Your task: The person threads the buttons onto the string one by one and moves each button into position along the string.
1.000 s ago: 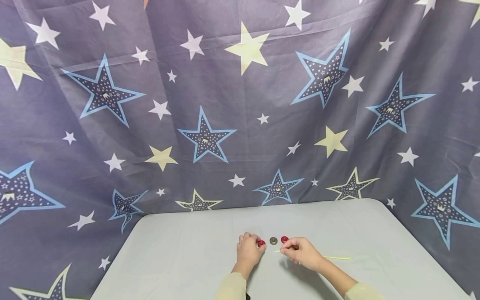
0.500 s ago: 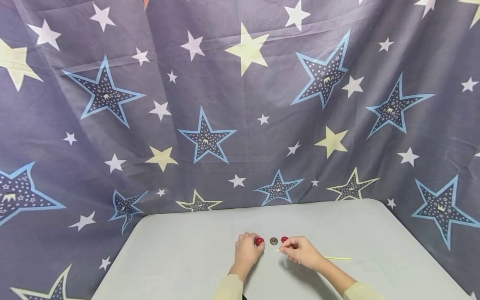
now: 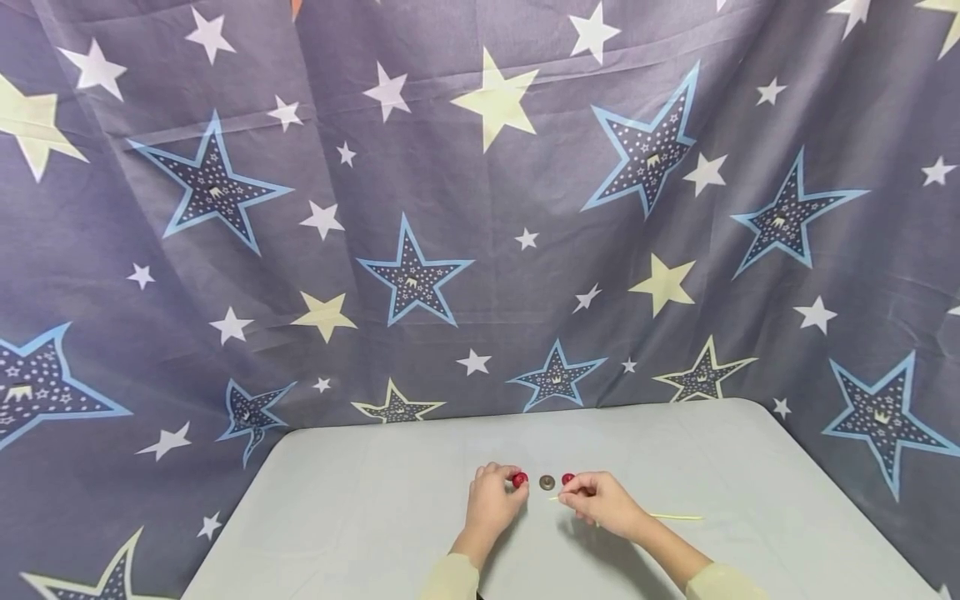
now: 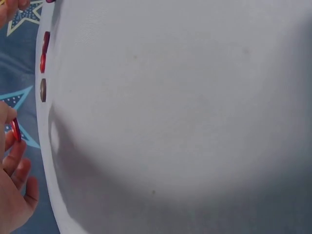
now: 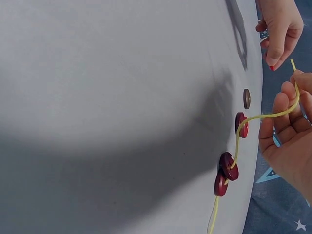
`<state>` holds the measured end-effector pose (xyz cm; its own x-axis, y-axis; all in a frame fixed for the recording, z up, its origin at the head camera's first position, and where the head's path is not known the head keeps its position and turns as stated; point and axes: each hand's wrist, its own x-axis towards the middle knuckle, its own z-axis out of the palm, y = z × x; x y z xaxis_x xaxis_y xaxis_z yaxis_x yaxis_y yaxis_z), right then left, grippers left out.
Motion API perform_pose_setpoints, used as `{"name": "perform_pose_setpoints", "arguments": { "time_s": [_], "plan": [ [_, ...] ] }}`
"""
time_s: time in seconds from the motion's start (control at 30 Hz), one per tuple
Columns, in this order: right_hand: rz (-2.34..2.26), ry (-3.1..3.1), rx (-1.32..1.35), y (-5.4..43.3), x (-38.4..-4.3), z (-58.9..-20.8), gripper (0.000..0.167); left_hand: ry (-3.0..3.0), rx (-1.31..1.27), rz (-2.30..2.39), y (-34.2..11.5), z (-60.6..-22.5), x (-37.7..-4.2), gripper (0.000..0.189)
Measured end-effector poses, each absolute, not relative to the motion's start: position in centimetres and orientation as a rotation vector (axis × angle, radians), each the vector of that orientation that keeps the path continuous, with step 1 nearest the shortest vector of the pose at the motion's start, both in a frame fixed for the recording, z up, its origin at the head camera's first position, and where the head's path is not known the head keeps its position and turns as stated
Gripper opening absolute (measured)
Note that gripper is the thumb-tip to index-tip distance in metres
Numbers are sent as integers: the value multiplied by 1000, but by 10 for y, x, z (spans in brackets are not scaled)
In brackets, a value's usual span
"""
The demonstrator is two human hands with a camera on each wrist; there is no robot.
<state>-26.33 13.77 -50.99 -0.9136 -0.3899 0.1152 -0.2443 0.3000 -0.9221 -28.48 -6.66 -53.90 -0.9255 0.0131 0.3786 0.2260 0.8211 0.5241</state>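
My left hand (image 3: 491, 502) pinches a round red button (image 3: 520, 480) between thumb and fingers; the same red button (image 4: 16, 130) shows nearly edge-on in the left wrist view. My right hand (image 3: 606, 502) holds a yellow cord (image 5: 273, 115) near one end, its tip (image 5: 292, 64) poking out past the fingers. The cord runs across the palm and down through two dark red buttons (image 5: 228, 166) on the table. Between the hands lies a brown button (image 3: 547, 482). Another red button (image 3: 568, 479) is just beyond my right fingertips.
The pale table (image 3: 375, 508) has rounded back corners. A dark curtain printed with stars (image 3: 420, 350) hangs behind it and along both sides. The cord's far end (image 3: 678, 517) trails to the right, past my right wrist.
My left hand has shifted slightly left and away from me, carrying the red button with it. The right hand and the buttons on the table have hardly moved.
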Motion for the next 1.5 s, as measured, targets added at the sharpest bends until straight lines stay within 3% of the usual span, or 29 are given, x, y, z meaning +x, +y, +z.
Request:
{"name": "perform_pose_setpoints", "arguments": {
  "time_s": [1.5],
  "plan": [
    [-1700,2461,-569,132,-260,-497,18,-2474,-217,-1399,-87,-531,-259,16]
  ]
}}
